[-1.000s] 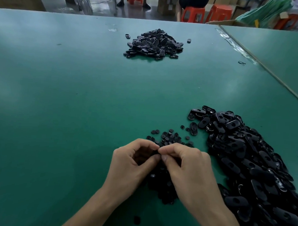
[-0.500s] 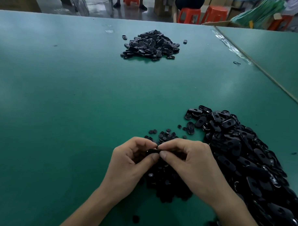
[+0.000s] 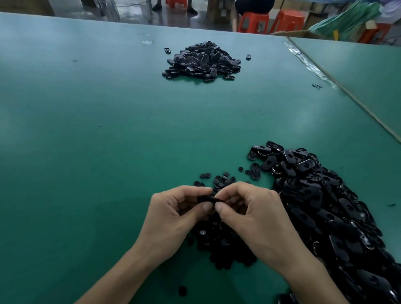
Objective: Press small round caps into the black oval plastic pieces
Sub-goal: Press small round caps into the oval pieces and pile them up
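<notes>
My left hand [image 3: 170, 221] and my right hand [image 3: 258, 219] meet over the near middle of the green table [image 3: 104, 148]. Together they pinch one black oval piece [image 3: 207, 199], thumbs pressed side by side on its near edge. Whether a cap sits in it is hidden by my fingers. A heap of small round caps [image 3: 221, 243] lies under and just beyond my hands. A big heap of black oval pieces [image 3: 329, 213] spreads along the right. A smaller pile of oval pieces [image 3: 201, 61] sits far across the table.
A second green table [image 3: 368, 73] adjoins at the right along a diagonal seam. One loose cap [image 3: 182, 290] lies near my left forearm. Orange stools [image 3: 254, 21], boxes and a seated person are beyond the far edge.
Both hands stay together on the oval piece; the thumbs have shifted slightly and the piece now shows more between the fingertips. The view has tilted a little.
</notes>
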The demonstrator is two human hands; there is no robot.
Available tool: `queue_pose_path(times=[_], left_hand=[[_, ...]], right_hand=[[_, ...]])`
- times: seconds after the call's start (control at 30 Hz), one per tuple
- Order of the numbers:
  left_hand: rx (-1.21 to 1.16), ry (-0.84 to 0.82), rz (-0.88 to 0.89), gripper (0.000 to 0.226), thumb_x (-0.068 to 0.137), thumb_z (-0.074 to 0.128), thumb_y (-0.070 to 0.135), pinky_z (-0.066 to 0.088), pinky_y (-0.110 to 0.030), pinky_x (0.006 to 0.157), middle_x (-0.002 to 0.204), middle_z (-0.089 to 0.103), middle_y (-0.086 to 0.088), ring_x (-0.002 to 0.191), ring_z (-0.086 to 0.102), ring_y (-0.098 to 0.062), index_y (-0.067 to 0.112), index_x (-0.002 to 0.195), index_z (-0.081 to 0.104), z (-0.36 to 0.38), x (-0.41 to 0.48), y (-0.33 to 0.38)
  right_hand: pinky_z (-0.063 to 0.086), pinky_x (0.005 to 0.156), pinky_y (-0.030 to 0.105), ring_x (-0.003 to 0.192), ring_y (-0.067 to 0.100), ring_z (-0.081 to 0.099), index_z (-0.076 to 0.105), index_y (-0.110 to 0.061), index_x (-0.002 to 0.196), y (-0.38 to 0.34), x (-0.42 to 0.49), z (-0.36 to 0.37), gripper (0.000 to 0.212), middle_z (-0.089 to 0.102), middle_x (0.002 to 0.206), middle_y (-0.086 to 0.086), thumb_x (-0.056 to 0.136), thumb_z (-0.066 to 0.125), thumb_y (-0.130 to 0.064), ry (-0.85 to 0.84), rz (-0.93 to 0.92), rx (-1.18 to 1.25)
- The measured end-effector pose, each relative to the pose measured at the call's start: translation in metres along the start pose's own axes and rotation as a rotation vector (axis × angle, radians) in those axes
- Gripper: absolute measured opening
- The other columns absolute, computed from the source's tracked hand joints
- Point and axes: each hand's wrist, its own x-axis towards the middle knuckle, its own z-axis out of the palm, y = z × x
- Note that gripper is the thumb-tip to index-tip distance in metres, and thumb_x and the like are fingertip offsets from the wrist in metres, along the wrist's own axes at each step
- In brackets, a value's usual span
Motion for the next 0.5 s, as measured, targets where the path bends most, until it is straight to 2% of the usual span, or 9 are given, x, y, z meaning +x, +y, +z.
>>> queue_pose_path(times=[0.13, 0.33, 0.5], left_hand=[[0.014, 0.02, 0.021, 0.023, 0.073, 0.076, 0.012, 0.057, -0.018, 0.072, 0.086, 0.078, -0.005, 0.077, 0.075, -0.013, 0.013, 0.096, 0.076, 0.0, 0.0, 0.001], [0.043, 0.067, 0.068, 0.017, 0.07, 0.079, 0.014, 0.057, -0.018, 0.067, 0.08, 0.078, -0.003, 0.07, 0.074, -0.012, 0.024, 0.084, 0.08, 0.002, -0.002, 0.005], [0.12, 0.09, 0.105, 0.027, 0.071, 0.082, -0.002, 0.056, -0.017, 0.063, 0.075, 0.077, -0.002, 0.065, 0.072, -0.011, 0.023, 0.08, 0.078, -0.002, -0.002, 0.006]], right_hand=[[0.049, 0.053, 0.011, 0.062, 0.001, 0.066, 0.071, -0.026, 0.084, -0.001, -0.002, 0.005, 0.013, 0.07, 0.076, -0.016, 0.087, 0.073, -0.013, 0.047, -0.002, 0.01], [0.051, 0.062, 0.01, 0.069, 0.0, 0.068, 0.074, -0.027, 0.086, -0.001, 0.0, -0.001, 0.014, 0.072, 0.076, -0.018, 0.085, 0.076, -0.013, 0.005, 0.001, 0.05], [0.049, 0.061, 0.01, 0.067, -0.001, 0.068, 0.075, -0.027, 0.085, -0.002, 0.004, -0.005, 0.017, 0.072, 0.075, -0.017, 0.085, 0.076, -0.01, -0.038, -0.024, 0.052]])
